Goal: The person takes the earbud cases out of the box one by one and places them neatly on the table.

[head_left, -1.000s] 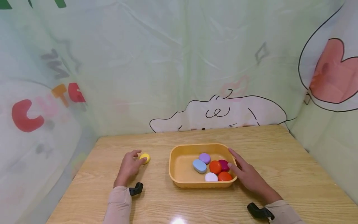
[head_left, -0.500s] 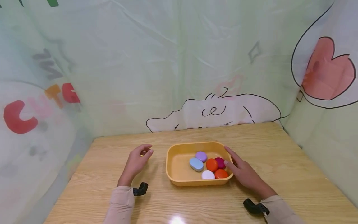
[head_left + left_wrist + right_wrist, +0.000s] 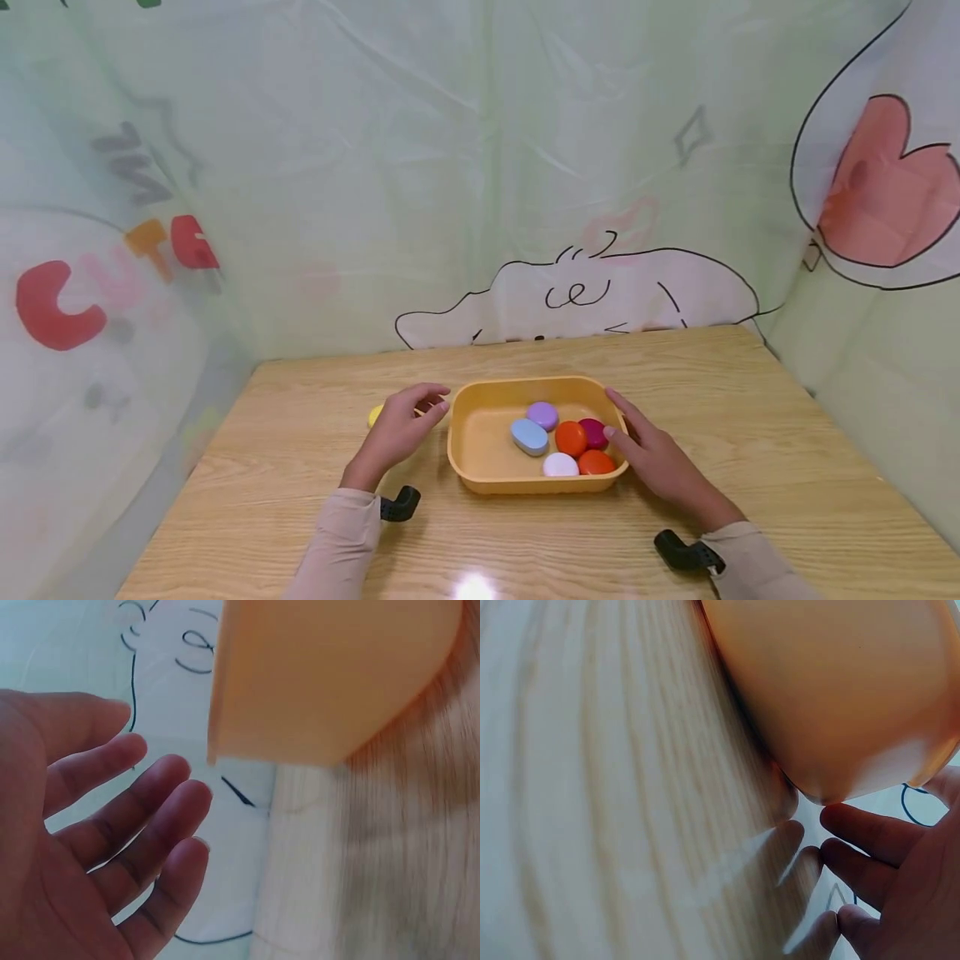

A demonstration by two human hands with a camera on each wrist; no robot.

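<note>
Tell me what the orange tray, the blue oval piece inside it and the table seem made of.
The orange tray looks like moulded plastic, lightly glossy: even colour, rounded corners, soft sheen. The blue oval piece is smooth and evenly coloured, perhaps plastic or painted wood. The table shows wood grain and a bright reflection: likely varnished wood or laminate.

Tray (image 3: pixel 487 462) is just orange, pieces (image 3: pixel 529 437) are blue, lilac, white, magenta, red and yellow, table (image 3: pixel 300 458) is tan woodgrain, backdrop (image 3: pixel 375 167) mostly pale green, black doodles.
</note>
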